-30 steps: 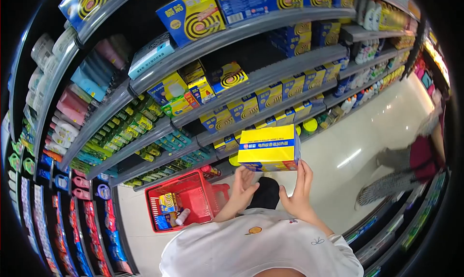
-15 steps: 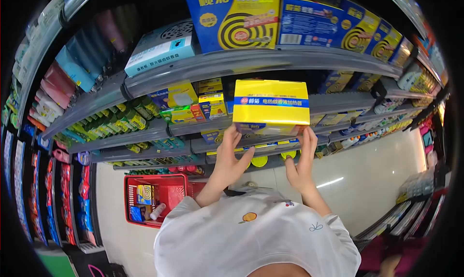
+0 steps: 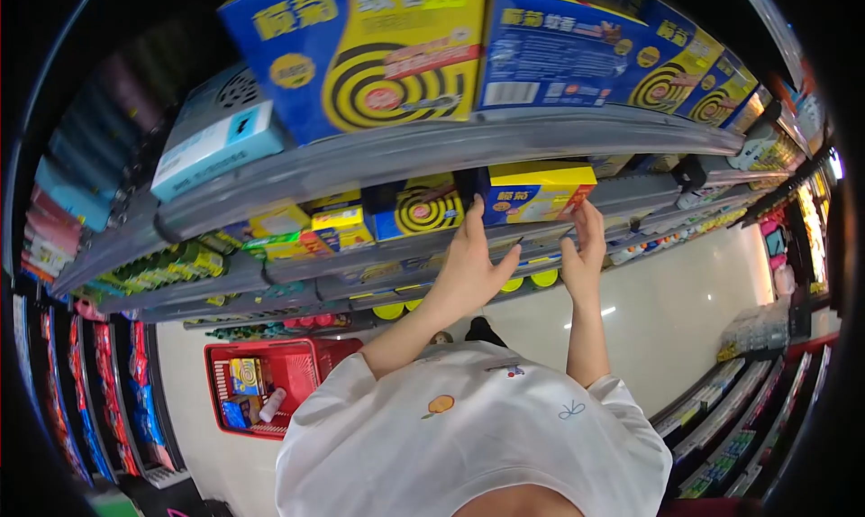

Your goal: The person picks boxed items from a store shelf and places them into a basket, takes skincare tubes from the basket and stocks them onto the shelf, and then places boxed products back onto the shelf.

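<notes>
A yellow-and-blue mosquito-repellent box (image 3: 533, 197) sits at the front of the middle shelf, its top tilted into view. My left hand (image 3: 468, 269) has its fingertips against the box's left edge, thumb apart below. Against the lower right corner press the fingers of my right hand (image 3: 584, 247). The box is held between the two hands. Just left of it stands a mosquito coil box (image 3: 419, 207) with a spiral print. The underside of the held box and part of its left side are hidden.
Large mosquito coil boxes (image 3: 360, 57) line the upper shelf (image 3: 396, 143), which overhangs my hands. A light-blue box (image 3: 216, 147) lies at left. On the floor, a red basket (image 3: 311, 364) holds boxes and a white bottle. Another rack (image 3: 748, 418) stands at right.
Both hands have carried the box forward from in front of the shelves onto the middle shelf, and its front has tipped into view. The view has moved closer to the shelves.
</notes>
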`<state>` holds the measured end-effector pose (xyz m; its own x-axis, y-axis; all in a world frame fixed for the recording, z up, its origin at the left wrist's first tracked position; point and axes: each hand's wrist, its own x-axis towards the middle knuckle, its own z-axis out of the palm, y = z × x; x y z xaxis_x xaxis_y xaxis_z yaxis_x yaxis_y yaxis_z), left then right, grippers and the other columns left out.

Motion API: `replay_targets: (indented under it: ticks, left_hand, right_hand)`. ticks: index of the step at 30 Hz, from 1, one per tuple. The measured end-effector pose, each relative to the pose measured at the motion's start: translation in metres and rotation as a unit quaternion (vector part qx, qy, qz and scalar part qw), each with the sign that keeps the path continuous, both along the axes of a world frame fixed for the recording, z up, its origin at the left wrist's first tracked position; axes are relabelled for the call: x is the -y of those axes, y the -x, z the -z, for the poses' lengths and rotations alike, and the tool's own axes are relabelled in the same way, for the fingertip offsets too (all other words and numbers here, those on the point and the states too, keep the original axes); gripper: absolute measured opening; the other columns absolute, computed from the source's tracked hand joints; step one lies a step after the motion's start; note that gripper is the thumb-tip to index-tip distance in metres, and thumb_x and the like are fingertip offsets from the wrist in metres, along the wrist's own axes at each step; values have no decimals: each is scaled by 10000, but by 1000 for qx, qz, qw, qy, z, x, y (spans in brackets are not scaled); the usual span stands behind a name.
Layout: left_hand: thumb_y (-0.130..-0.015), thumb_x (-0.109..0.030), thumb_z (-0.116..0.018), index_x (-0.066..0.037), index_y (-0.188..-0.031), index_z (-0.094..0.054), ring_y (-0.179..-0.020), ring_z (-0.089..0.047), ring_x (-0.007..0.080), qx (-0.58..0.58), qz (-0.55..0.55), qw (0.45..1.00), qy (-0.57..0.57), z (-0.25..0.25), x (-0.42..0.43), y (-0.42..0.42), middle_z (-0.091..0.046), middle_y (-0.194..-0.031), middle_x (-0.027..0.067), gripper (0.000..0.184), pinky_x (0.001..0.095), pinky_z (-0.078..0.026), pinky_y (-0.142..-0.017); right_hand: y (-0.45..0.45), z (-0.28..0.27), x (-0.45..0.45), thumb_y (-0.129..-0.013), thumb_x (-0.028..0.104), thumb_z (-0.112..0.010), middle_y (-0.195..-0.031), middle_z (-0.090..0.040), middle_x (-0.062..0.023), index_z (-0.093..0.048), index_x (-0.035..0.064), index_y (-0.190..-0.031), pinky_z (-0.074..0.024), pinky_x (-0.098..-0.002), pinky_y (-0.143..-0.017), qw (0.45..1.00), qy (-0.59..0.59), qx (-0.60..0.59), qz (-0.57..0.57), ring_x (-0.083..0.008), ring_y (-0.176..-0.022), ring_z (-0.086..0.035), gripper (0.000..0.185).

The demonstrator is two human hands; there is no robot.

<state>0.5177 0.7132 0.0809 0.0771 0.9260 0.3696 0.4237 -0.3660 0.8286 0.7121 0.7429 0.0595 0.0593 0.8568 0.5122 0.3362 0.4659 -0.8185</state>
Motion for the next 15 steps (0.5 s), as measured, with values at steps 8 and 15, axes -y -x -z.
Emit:
replay_targets:
  ticks: [8,15]
  left_hand:
    - [-791,-229,-638,130,-1232,-277,-875,-557,464,7,-6,998,65,6,-36,-31,-505,-1028,363,673,470,-454,-781]
    - [-776,-238,-644,117,-1132,-345,-792,-556,475,-104,-112,985,78,5,-39,-57,-524,-892,340,585,478,-461,-702]
  right_hand:
    - [-26,-1,-34,-656,-26,-510,-1202,-457,-228,-420,-78,-1222,-405,-389,-953,990,16,130,60,-375,-1115,-487,576]
    - [-51,1,-53,-671,-4,-544,-1196,-463,-241,-412,-74,-1230,-390,-405,-941,980,29,198,18,-382,-1085,-494,578]
